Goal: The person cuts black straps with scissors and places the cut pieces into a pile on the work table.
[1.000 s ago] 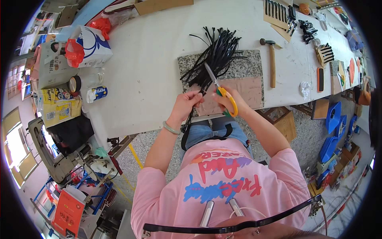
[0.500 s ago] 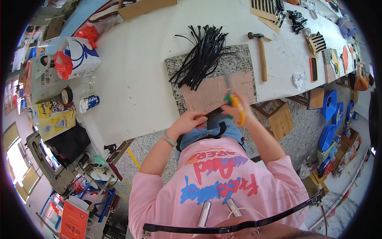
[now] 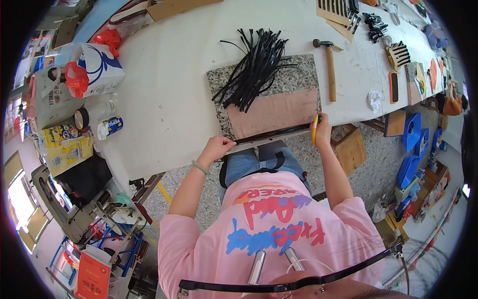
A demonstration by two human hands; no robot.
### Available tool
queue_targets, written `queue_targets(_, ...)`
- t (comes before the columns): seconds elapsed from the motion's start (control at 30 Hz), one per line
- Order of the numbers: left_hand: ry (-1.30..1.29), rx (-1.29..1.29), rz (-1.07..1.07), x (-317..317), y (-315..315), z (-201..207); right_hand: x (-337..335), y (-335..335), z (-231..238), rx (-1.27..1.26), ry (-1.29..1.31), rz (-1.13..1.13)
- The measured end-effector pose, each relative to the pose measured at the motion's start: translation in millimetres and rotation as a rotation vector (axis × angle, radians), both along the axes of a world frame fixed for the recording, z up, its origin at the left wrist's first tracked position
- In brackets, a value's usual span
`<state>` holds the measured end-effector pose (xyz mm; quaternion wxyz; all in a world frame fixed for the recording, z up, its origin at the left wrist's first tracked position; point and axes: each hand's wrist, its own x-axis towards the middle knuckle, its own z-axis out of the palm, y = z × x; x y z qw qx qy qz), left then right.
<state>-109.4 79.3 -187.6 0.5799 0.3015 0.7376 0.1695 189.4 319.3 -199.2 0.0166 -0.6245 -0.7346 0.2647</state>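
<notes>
Along the near edge of the granite slab point(image 3: 216, 79) a thin black strip or strips point(image 3: 271, 134) stretch between my hands. My left hand point(image 3: 218, 148) pinches their left end. At the other end my right hand point(image 3: 323, 130) is closed round yellow-handled scissors point(image 3: 314, 130), whose blades I can hardly make out; whether its fingers also grip the strips I cannot tell. A pinkish-tan sheet point(image 3: 279, 110) covers the near part of the slab. Above it lies a loose pile of black strips point(image 3: 255, 70), partly overlapping the sheet.
A hammer point(image 3: 331, 72) lies right of the slab on the white table point(image 3: 164, 99). Farther right are crumpled white paper point(image 3: 374, 100), an orange-and-black phone-shaped item point(image 3: 394, 87) and black pieces on card point(image 3: 398, 55). Bags, a jar and a blue can point(image 3: 115, 125) stand at the left.
My hands have moved apart, the left one leftward and the right one rightward with the scissors. The black strips now lie stretched between them along the slab's near edge.
</notes>
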Motion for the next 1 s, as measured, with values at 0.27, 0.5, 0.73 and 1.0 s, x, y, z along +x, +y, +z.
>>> queue_targets(0.27,0.04,0.034,0.092,6,0,-8,-3,3,3,-0.057,-0.04,-0.047)
queue_targets(0.5,-0.229,0.224,0.54,-2,27,28,-58,51,90,0.335,0.534,-0.097)
queue_targets(0.73,-0.464,0.274,0.87,-12,72,44,-104,-4,115,-0.769,0.11,0.548)
queue_targets(1.0,-0.352,0.304,0.793,-8,76,44,-169,-26,105,-0.809,0.015,0.742)
